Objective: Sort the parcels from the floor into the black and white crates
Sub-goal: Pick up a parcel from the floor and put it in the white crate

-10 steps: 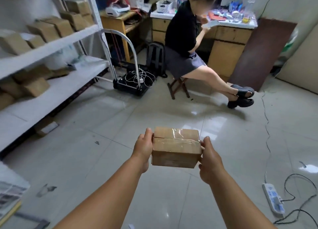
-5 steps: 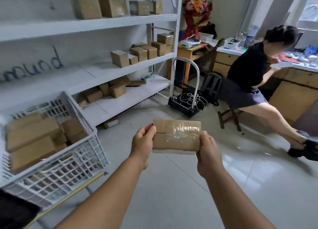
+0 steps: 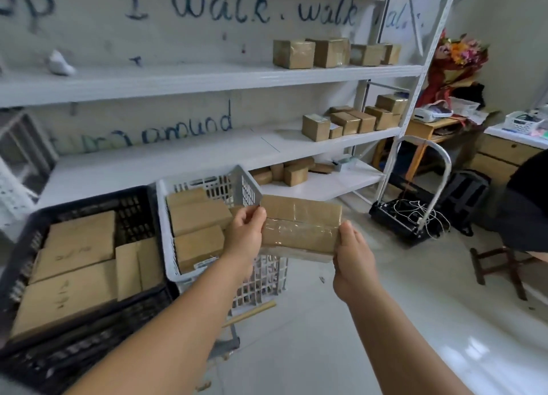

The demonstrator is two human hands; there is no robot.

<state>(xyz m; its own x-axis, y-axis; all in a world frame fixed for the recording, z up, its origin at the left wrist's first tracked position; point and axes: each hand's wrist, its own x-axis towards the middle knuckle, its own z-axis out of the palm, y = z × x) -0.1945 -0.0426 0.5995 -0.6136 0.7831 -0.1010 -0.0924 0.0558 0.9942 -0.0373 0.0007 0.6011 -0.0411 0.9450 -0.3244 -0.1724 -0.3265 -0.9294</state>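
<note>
I hold a taped brown cardboard parcel in the air between both hands. My left hand grips its left end and my right hand grips its right end. The parcel hangs just right of the white crate's near corner. That white crate holds several brown parcels. Left of it stands the black crate, also holding several parcels, some with writing on top.
White metal shelving with more small boxes runs behind the crates. A black hand trolley with cables stands on the floor to the right. A seated person on a wooden stool is at the right edge.
My view has swung left from the seated person to the crates. Both hands have kept their hold on the parcel, which is now beside the white crate; the black crate has come into view.
</note>
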